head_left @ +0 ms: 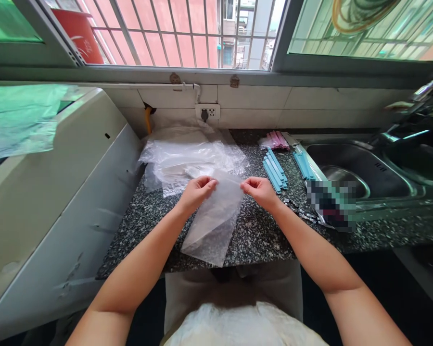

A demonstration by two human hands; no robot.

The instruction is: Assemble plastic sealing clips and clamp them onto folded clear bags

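Note:
A translucent plastic bag (216, 221) hangs between my two hands over the speckled countertop (260, 235). My left hand (198, 192) pinches its upper left corner, and my right hand (259, 191) pinches the upper right corner. The bag's lower end slants toward the counter's front edge. Behind it lies a loose heap of clear plastic bags (187, 149). To the right of my right hand are light blue sealing clips (274, 170) in a stack, with more blue clips (303, 163) beside the sink and pink clips (276, 140) farther back.
A sink (364, 163) with a metal bowl (346, 181) in it is on the right, a faucet (414, 105) above. A blurred-out package (330, 206) lies at its front corner. A pale appliance side (75, 192) bounds the left. A plugged socket (208, 112) is on the wall.

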